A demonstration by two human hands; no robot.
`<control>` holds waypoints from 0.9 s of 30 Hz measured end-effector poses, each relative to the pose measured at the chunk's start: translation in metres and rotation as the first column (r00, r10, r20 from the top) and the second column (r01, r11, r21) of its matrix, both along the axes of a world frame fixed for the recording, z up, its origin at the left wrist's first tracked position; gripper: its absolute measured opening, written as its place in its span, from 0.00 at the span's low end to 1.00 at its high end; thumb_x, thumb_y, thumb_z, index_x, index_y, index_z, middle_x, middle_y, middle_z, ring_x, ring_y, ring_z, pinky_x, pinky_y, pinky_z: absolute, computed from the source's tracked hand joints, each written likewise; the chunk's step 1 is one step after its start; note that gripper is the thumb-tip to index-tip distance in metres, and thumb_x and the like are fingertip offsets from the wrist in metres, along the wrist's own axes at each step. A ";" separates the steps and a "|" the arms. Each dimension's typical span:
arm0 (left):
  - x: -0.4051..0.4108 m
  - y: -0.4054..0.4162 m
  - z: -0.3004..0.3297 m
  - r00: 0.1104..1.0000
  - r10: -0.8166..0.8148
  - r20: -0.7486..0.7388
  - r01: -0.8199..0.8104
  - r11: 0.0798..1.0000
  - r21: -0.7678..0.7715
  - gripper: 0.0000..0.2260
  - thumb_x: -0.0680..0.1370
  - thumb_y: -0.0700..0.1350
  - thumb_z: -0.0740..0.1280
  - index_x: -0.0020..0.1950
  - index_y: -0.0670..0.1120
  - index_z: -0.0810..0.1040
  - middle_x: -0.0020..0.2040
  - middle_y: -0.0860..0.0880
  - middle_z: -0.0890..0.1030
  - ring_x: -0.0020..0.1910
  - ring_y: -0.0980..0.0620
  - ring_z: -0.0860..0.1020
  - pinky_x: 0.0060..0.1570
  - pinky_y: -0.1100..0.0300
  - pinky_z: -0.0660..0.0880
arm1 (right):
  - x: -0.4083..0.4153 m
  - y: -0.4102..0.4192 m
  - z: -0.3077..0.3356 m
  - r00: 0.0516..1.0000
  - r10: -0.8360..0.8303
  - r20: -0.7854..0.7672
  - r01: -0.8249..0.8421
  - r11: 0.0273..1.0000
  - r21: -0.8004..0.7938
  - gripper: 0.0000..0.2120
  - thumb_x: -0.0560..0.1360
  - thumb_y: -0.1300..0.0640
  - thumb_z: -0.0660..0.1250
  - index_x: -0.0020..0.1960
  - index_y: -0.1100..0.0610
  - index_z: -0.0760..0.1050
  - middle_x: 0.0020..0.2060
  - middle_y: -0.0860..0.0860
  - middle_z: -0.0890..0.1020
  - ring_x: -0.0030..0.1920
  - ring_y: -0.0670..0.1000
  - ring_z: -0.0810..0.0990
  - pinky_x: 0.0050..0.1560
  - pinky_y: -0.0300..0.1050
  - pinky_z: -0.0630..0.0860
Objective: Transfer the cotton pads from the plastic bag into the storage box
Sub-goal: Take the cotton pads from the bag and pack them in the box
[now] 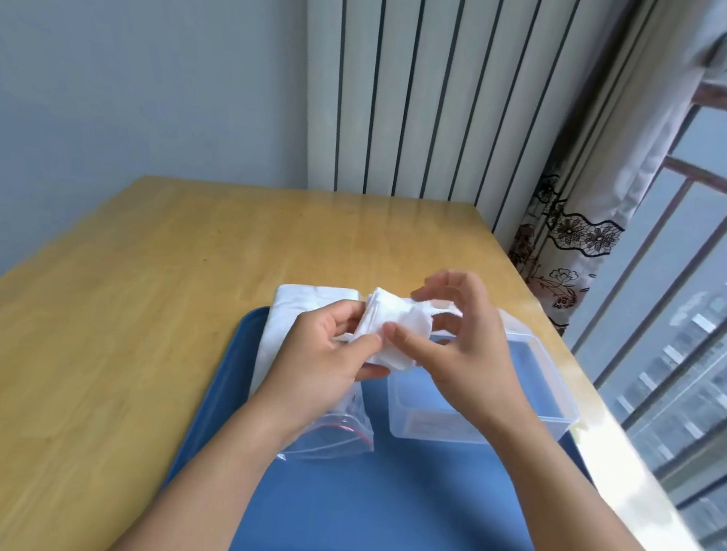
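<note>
A bunch of white cotton pads is held in the air between both hands, above the blue tray. My left hand grips the pads from the left, thumb on top. My right hand pinches them from the right, with the index finger and thumb on the pads. The clear plastic bag with a red zip line lies on the tray under my left wrist. The clear storage box stands open on the tray, right of the bag, under my right hand. Its inside looks empty.
The blue tray lies on a wooden table. A folded white cloth lies at the tray's far left corner. The table's right edge runs along a window with railings. A radiator and a curtain stand behind.
</note>
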State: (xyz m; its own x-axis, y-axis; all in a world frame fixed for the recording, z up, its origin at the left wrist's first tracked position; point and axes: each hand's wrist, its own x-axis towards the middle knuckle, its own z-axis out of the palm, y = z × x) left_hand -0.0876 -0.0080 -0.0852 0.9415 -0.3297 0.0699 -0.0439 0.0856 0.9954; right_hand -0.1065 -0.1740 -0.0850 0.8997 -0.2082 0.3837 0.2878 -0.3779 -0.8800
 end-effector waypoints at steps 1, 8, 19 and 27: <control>-0.001 0.001 -0.001 1.000 -0.011 -0.003 0.011 1.000 -0.006 0.11 0.81 0.33 0.64 0.56 0.44 0.82 0.52 0.47 0.87 0.51 0.52 0.86 0.45 0.62 0.81 | 0.000 0.000 -0.002 1.000 -0.025 0.016 0.025 0.999 -0.021 0.23 0.67 0.54 0.82 0.52 0.50 0.71 0.48 0.44 0.79 0.43 0.53 0.81 0.38 0.46 0.79; -0.002 0.003 -0.005 0.992 -0.108 -0.058 0.105 0.993 -0.054 0.10 0.81 0.34 0.65 0.58 0.41 0.82 0.53 0.47 0.87 0.54 0.52 0.85 0.53 0.62 0.81 | -0.011 0.004 -0.001 0.991 -0.073 0.116 0.088 0.987 -0.132 0.16 0.67 0.52 0.82 0.34 0.56 0.75 0.27 0.43 0.64 0.29 0.44 0.62 0.31 0.35 0.60; 0.003 0.005 -0.002 0.958 -0.178 -0.224 0.106 0.947 -0.302 0.13 0.84 0.37 0.57 0.63 0.38 0.79 0.57 0.38 0.85 0.58 0.43 0.84 0.58 0.51 0.81 | -0.017 0.010 0.003 0.991 0.096 0.098 -0.099 0.995 0.026 0.07 0.77 0.62 0.71 0.52 0.52 0.78 0.38 0.53 0.82 0.37 0.48 0.76 0.37 0.39 0.71; 0.004 0.003 -0.004 0.972 -0.161 -0.171 0.119 0.965 -0.234 0.12 0.85 0.38 0.58 0.62 0.42 0.80 0.59 0.44 0.85 0.59 0.48 0.83 0.60 0.55 0.80 | -0.012 0.004 0.001 0.993 0.099 0.059 -0.105 0.990 0.094 0.08 0.71 0.56 0.79 0.46 0.53 0.81 0.37 0.46 0.84 0.37 0.47 0.78 0.38 0.41 0.75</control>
